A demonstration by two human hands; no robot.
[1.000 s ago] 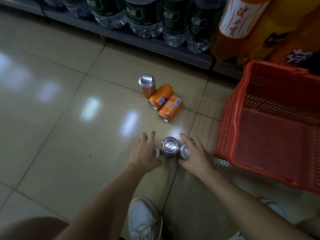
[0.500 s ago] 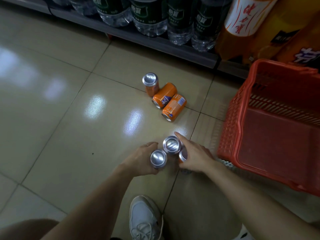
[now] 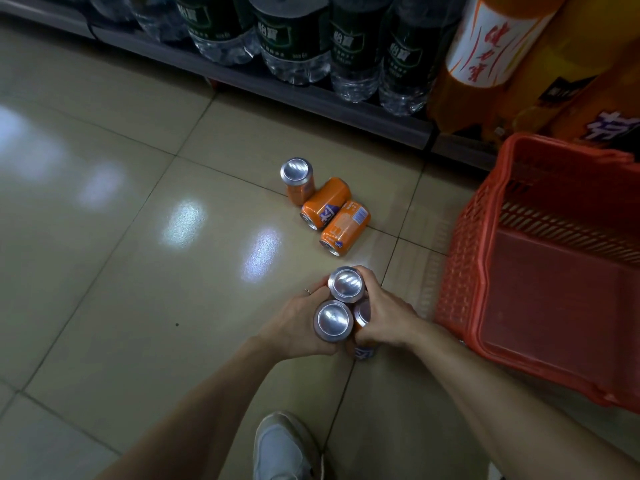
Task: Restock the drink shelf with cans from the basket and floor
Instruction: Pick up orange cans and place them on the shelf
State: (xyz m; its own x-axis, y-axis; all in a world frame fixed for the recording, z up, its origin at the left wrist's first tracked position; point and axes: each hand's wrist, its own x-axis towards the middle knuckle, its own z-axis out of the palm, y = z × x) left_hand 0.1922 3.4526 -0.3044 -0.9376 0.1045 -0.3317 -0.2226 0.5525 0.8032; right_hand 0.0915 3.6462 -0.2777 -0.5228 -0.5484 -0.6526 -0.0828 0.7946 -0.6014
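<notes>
On the glossy beige tiled floor (image 3: 104, 271), the left hand (image 3: 294, 323) is curling round an upright orange drink can with a silver top (image 3: 333, 320). Beyond it, three loose orange cans (image 3: 325, 206) are sitting near the dark bottom shelf (image 3: 311, 102), one upright, two lying touching. The right hand (image 3: 384, 320) is gripping two more silver-topped cans (image 3: 347, 284). The red plastic mesh basket (image 3: 460, 278) is standing just beside it.

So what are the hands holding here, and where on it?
Three upright orange cans, bunched together. The left hand and right hand grip their sides, tops left bare.
</notes>
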